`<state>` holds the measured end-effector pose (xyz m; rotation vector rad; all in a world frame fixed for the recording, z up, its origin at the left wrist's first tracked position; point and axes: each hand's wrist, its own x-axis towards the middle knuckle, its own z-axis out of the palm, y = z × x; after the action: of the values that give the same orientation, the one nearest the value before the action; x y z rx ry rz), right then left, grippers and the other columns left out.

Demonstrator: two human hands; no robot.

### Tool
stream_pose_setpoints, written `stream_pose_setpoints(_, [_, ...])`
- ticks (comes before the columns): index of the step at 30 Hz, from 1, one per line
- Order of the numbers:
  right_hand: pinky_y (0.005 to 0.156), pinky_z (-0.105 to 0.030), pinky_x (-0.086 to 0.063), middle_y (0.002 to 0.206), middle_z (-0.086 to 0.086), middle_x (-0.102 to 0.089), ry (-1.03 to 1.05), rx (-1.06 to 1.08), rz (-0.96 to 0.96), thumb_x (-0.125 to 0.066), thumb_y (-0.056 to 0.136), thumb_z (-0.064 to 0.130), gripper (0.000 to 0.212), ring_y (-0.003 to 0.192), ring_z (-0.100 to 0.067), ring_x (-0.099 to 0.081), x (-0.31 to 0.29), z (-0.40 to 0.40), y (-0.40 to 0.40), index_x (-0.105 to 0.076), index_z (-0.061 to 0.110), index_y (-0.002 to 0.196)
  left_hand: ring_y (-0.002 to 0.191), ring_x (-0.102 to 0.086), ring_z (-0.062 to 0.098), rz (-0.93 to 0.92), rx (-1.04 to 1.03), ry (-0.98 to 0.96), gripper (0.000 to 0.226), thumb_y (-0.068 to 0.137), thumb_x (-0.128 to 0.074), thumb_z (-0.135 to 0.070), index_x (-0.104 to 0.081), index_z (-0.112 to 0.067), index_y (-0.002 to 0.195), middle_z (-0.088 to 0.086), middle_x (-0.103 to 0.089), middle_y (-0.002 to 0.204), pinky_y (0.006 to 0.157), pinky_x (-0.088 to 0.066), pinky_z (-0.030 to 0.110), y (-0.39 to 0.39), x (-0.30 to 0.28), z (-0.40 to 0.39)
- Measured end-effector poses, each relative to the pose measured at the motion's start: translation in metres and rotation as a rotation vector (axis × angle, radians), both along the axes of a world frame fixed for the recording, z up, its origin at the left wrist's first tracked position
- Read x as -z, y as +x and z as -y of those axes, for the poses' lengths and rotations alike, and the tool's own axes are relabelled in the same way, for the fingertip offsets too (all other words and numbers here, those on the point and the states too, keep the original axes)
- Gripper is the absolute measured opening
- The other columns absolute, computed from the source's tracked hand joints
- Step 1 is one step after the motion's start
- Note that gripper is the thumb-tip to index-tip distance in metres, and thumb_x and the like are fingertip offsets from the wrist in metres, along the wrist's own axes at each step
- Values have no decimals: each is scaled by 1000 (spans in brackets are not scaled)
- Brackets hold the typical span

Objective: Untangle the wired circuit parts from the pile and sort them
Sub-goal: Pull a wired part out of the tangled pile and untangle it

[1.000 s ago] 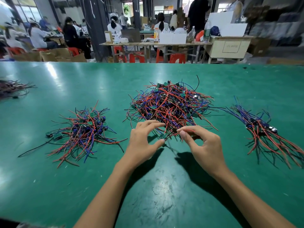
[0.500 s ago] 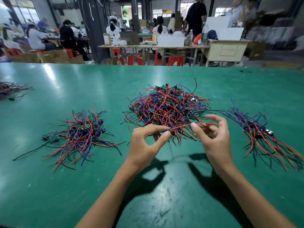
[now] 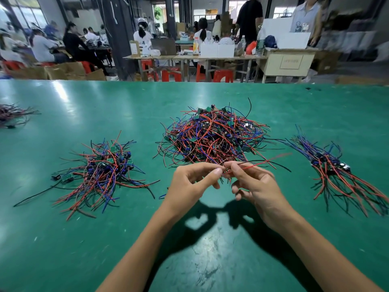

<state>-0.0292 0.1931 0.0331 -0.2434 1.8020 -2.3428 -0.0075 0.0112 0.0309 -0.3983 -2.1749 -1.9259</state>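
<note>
Wires (image 3: 257, 164) of one circuit part, pinched between left hand (image 3: 190, 183) and right hand (image 3: 255, 187) before the mid-bench pile (image 3: 212, 137): light, limp, snag-prone; probably best gripped near the board.

The pile (image 3: 212, 137) is a dense mound of red, blue and black wires with small green boards poking out, lying at the middle of the worktop. To its left sits a looser sorted heap (image 3: 101, 173), wires splayed outward around dark parts and green boards. To its right lies a bundle (image 3: 336, 171), its wires combed roughly parallel and fanning toward the near right. One part (image 3: 259, 163) is lifted just in front of the pile, its red and black wires trailing rightward.
</note>
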Motion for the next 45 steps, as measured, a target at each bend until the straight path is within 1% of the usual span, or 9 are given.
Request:
stream_pose_setpoints(7, [58,-19,-52,87,-1,-73,31,51,-53,-70,81,27,30,63,-10,-59,2,-3,-2,-75,11,105,42,-50,11,229,71,74,34,94,-59,-40,-74,-10,102,9,-78,85,40,-34,17,1,0,-6])
stream_pose_setpoints(10, [63,-20,-54,83,1,-70,70,2,-95,-69,84,27,30,65,-9,-58,1,-6,-3,-75,9,108,45,-53,10,269,134,110,32,98,-57,-33,-71,-7,109,13,-78,95,41,-38,18,1,0,-4])
stream_pose_setpoints(17, [65,-19,-57,74,-5,-74,-13,188,-97,-66,93,18,15,68,-13,-70,0,-14,-14,-70,5,101,75,-73,21,339,270,171,35,98,-58,-5,-55,-6,134,18,-75,109,69,-58,25,0,0,-2])
stream_pose_setpoints(22, [66,-19,-57,77,-2,-74,-11,208,-84,-67,94,14,13,70,-12,-70,1,-18,-16,-71,7,104,92,-75,27,442,391,231,37,101,-51,-3,-47,-6,138,20,-73,116,78,-59,27,3,0,-7])
stream_pose_setpoints(26, [63,-20,-58,82,-6,-76,0,242,-63,-66,95,9,14,67,-12,-70,1,-22,-19,-70,5,108,108,-69,32,493,520,228,53,97,-44,12,-37,-7,146,27,-63,131,96,-57,38,4,2,-5])
stream_pose_setpoints(32, [60,-22,-58,77,-1,-75,49,266,-48,-66,95,8,12,64,-12,-69,4,-27,-22,-71,10,106,128,-58,40,585,645,151,78,88,-30,31,-27,-14,151,25,-57,140,106,-47,50,4,3,0])
stream_pose_setpoints(38, [62,-20,-57,77,-2,-75,88,207,-79,-66,95,9,15,63,-11,-67,6,-31,-25,-73,14,108,127,-57,34,664,630,254,83,78,-49,27,-29,-14,148,23,-55,143,104,-46,39,6,3,-5])
stream_pose_setpoints(42, [60,-14,-51,82,-3,-78,218,57,-144,-71,90,19,16,65,-8,-69,9,-25,-20,-74,18,106,114,-68,30,557,384,301,45,94,-59,-16,-52,-6,137,17,-67,130,96,-57,36,1,1,-17])
stream_pose_setpoints(45, [66,-14,-51,86,-4,-78,261,-27,-217,-74,87,20,16,74,-9,-72,15,-13,-15,-75,15,103,98,-74,29,485,277,263,32,99,-59,-21,-66,-2,124,19,-71,120,83,-60,32,2,3,-20])
